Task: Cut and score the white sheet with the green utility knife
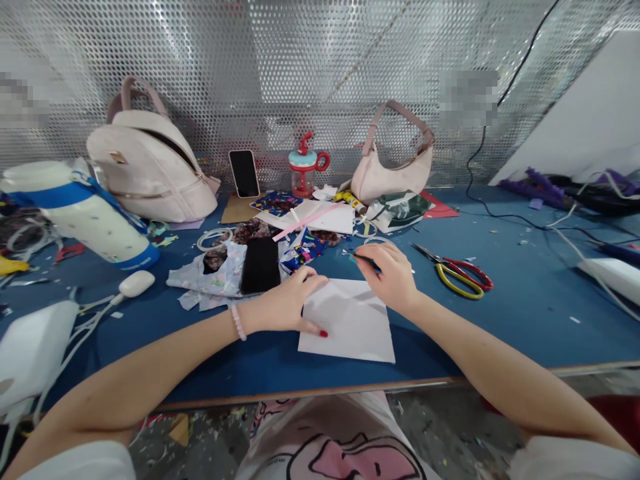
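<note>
A white sheet of paper [350,323] lies on the blue table [525,313] in front of me. My left hand [290,303] rests on the sheet's left edge, fingers curled and pressing it down, a pink bead bracelet on the wrist. My right hand [393,273] is at the sheet's top right corner, closed round a thin dark pen [365,260] whose tip points left. A black phone [260,265] lies face down just beyond my left hand on patterned fabric scraps [215,277].
Scissors with red and yellow handles [457,275] lie to the right. At the back stand a pink backpack [150,167], a second phone [244,173], a red-lidded cup [305,170] and a pink handbag [395,170]. A white roll [80,210] and cables lie left.
</note>
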The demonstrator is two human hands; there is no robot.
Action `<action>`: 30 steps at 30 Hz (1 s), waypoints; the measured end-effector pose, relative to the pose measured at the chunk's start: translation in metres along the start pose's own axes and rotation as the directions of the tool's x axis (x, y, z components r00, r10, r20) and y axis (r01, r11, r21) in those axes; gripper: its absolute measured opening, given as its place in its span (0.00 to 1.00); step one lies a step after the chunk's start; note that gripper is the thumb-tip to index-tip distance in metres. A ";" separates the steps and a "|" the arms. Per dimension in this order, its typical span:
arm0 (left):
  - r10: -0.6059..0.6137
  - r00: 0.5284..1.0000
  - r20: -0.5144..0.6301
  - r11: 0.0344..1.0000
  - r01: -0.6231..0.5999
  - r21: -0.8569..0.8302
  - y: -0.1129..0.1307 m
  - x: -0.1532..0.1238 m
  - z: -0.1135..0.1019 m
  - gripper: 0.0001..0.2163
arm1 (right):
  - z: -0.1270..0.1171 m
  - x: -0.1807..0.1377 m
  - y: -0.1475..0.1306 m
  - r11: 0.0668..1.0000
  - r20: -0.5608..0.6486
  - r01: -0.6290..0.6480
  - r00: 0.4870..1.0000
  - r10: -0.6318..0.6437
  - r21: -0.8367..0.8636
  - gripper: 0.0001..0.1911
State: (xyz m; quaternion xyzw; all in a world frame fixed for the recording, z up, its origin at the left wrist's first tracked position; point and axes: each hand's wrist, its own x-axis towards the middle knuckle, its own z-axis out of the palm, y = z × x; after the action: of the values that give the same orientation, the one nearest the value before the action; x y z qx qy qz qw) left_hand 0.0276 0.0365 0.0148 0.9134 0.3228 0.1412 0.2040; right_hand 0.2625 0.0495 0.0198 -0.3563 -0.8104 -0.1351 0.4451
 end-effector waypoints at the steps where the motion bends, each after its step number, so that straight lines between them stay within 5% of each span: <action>1: -0.036 0.996 -0.086 0.997 0.030 -0.069 -0.001 0.001 0.000 0.37 | 0.000 0.000 0.002 0.999 0.024 -0.040 0.999 0.040 -0.018 0.06; 5: -0.203 0.899 -0.387 0.933 0.058 -0.356 -0.007 0.006 -0.005 0.21 | 0.002 0.000 0.017 0.969 0.034 -0.246 0.969 0.245 0.002 0.03; 10: -0.397 0.793 -0.463 0.809 0.063 -0.585 -0.012 0.008 -0.010 0.13 | 0.007 0.002 0.028 0.868 -0.028 -0.406 0.902 0.431 0.285 0.06; 17: -0.380 0.724 -0.576 0.836 0.003 -0.548 -0.015 0.007 -0.010 0.11 | 0.005 0.003 0.013 0.596 0.187 -0.451 0.872 0.451 0.664 0.17; 25: -0.226 0.769 -0.598 0.880 -0.103 -0.464 -0.005 0.003 -0.009 0.11 | -0.002 0.002 0.008 0.865 0.076 -0.249 0.968 0.240 0.436 0.11; 30: -0.121 0.773 -0.622 0.909 -0.165 -0.383 -0.003 0.000 -0.006 0.11 | -0.006 0.000 0.007 0.955 -0.085 -0.104 0.988 0.133 0.278 0.05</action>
State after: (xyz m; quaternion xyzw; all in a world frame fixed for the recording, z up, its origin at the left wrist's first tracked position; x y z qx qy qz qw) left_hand 0.0234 0.0400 0.0186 0.7506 0.3237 0.5081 0.2714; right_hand 0.2708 0.0511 0.0223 -0.3322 -0.7745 -0.0134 0.5382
